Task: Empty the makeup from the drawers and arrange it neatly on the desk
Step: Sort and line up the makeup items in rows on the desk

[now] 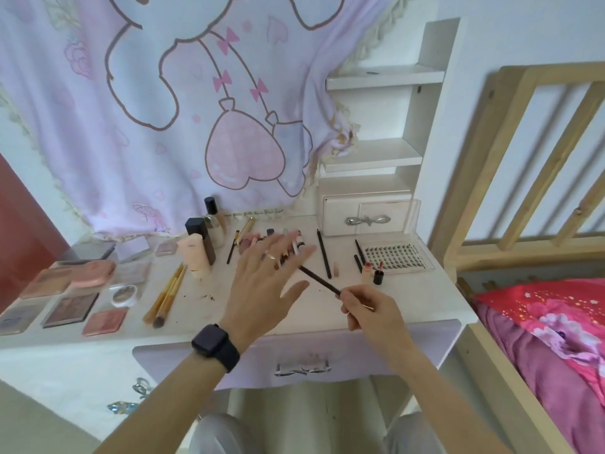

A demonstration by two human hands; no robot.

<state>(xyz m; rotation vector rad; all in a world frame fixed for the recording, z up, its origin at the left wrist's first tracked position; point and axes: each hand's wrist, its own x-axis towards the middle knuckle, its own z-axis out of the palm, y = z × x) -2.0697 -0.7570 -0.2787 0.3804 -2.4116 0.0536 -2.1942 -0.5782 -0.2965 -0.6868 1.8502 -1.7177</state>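
Task item in hand: slim dark pencil (319, 278), matte, straight, cap not discernible. Pinched at its near end between thumb and curled fingers of right hand (370, 309). Slants up and left from there, raised above the middle of the desk (409, 299), far tip under the spread fingers of left hand (265, 283). Contact between tip and those fingers: cannot tell.

Left hand: palm down, fingers straight and fanned, grasping nothing. Hovers over a cluster of small tubes (247, 242) at back centre of desk and hides most of it. Ring on one finger, dark watch (214, 344) on wrist.

Laid out on desk, left side: flat palettes (70, 309) and pink compacts (104, 321) in rows, round white jar (123, 294) just beside, gold-handled brushes (167, 293) lying together. Back, left of centre: peach tube (194, 255), dark-capped bottle (201, 237), glass bottle (214, 217), all upright. Right side: black pencil (324, 253) lying alone, red-tipped lipstick (378, 273) upright, lash tray (394, 257) flat.

Back right: small white drawer (337, 211) with bow handle, closed, partly behind a clear box (406, 214). Lavender front drawer (311, 348) below desk edge, closed.

Surroundings: pink cartoon blanket (131, 142) hung behind desk, white shelves (376, 155) above small drawer, wooden bed frame (523, 126) with red bedding (556, 322) to the right.
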